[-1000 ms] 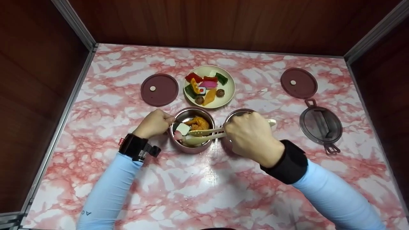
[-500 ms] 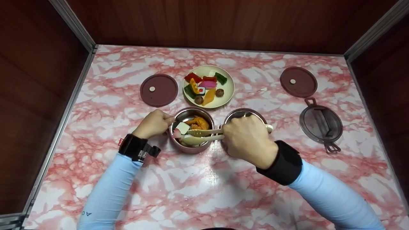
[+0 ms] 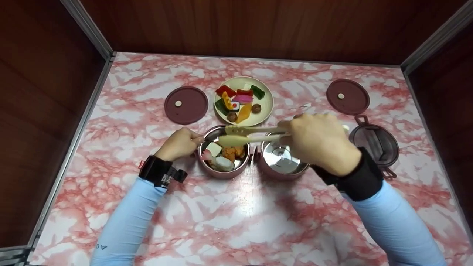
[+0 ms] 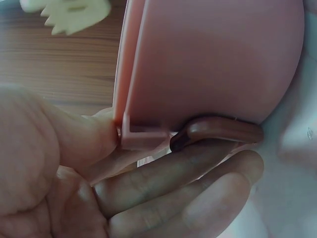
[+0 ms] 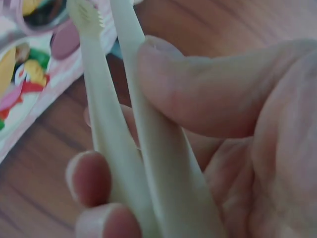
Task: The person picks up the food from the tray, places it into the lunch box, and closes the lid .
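Pale cream tongs with one slotted, toothed tip (image 3: pixel 255 138) lie in the right hand (image 3: pixel 319 142), thumb and curled fingers about them; their tips stand apart, gripping nothing visible, above the far part of the round pink steel-lined pot (image 3: pixel 223 175) beside the left hand (image 3: pixel 180 145). That hand pinches this pot by rim and brown handle (image 4: pixel 225 130). Should its hold slacken, a knock from the tongs could turn the pot. Inside, the smooth white oblong piece (image 3: pixel 223 163) looks likely to slip from a loose squeeze, and the crumbly-looking orange piece (image 3: pixel 231 152) crowds it. Under the right hand, a second pink pot (image 3: pixel 282 176) has its rim partly hidden; the pots' facing handles nearly meet, so one might jostle the other. Beyond both hands sit the cream plate of colourful food (image 3: pixel 265 105) and two flat maroon discs (image 3: pixel 186 105); a see-through round lid (image 3: pixel 373 142) lies just right of the right hand, where the wrist could brush it.
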`<state>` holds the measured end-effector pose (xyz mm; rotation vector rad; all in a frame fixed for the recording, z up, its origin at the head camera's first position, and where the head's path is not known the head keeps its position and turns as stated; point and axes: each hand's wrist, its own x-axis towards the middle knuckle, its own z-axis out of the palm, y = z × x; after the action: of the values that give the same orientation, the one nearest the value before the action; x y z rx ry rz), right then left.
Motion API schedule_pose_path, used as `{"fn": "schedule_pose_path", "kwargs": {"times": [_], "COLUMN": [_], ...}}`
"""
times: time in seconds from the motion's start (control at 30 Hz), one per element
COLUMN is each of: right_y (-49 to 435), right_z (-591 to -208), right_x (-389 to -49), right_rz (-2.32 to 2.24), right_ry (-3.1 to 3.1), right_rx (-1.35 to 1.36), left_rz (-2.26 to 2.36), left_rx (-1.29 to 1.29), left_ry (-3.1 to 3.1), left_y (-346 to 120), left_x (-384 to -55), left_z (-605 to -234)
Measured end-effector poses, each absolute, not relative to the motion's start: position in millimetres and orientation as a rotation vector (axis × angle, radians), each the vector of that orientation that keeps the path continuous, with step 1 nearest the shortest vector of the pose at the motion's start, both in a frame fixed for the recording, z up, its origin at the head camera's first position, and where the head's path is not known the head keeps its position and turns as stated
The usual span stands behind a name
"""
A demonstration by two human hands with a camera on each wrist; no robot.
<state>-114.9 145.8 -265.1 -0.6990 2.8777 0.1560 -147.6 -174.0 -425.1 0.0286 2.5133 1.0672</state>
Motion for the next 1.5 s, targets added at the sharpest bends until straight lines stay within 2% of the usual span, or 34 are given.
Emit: {"fn": "schedule_pose_path", "kwargs": {"times": [0.2,0.43,0.63,1.03,1.5], "right_y": [172,197,208,213,219], "right_z": [-276,-315,-343,-365,-343], "right_x": [-143,-181,-197,-204,-192], "right_rz": [-0.043,-0.119,-0.097,-0.085,-0.193], "right_ry": [3.085,3.189,3.155,3.172,3.239], "right_rx": [-0.609,-0.541,-0.459,-0.462,-0.433], "left_rz": [1.038,1.038,1.053,1.041,1.049], "left_rx": [0.061,0.074,0.062,0.049,0.069], "left_ry": [2.547,2.567,2.548,2.531,2.558], "left_y": [-174,-173,-172,-173,-174], "left_x": [-146,-147,-147,-147,-148], "left_z": [-427,-429,-428,-427,-427]}}
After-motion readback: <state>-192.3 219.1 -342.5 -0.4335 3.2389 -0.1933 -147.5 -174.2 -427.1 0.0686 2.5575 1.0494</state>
